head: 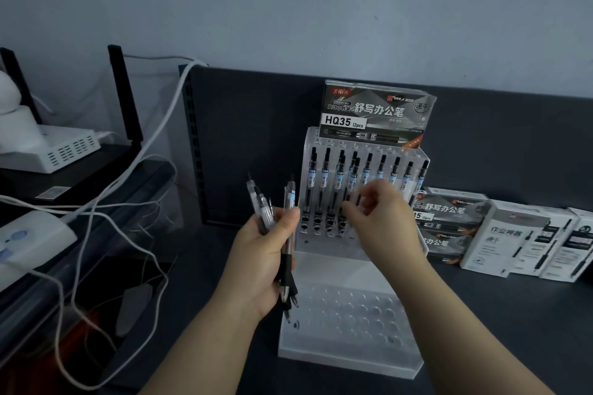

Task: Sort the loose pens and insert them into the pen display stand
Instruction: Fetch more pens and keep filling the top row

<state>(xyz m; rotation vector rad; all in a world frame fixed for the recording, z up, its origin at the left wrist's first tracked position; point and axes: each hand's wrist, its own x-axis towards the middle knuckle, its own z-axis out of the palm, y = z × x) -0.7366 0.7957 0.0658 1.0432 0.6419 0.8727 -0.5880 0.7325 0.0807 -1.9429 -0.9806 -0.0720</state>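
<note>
Surface (481, 314), dark and broad, lies beneath both grips. Just beyond them rises the pen display stand (349, 353), of clear plastic. Its back tier, behind the right grip (378, 218), carries a row of standing pens (369, 170), and its low front tier, below that grip and nearer the person, shows holes with nothing in them. A printed pen box (375, 112) sits on top of the stand, above the right grip, and more boxes (513, 240) lie off to its right.

The left grip (263, 260) is clamped round a bundle of loose pens (290, 202), tips down, clicker ends fanned out above the thumb. The right grip hangs at the back tier with fingers curled toward the thumb. It is blurred, so I cannot tell whether it pinches a pen.

These pens are probably light and stiff, with smooth barrels that could slide within the bundle. The black rubber sleeve near the tip should hold best. A pinch just above it would leave the tip free for its hole.
</note>
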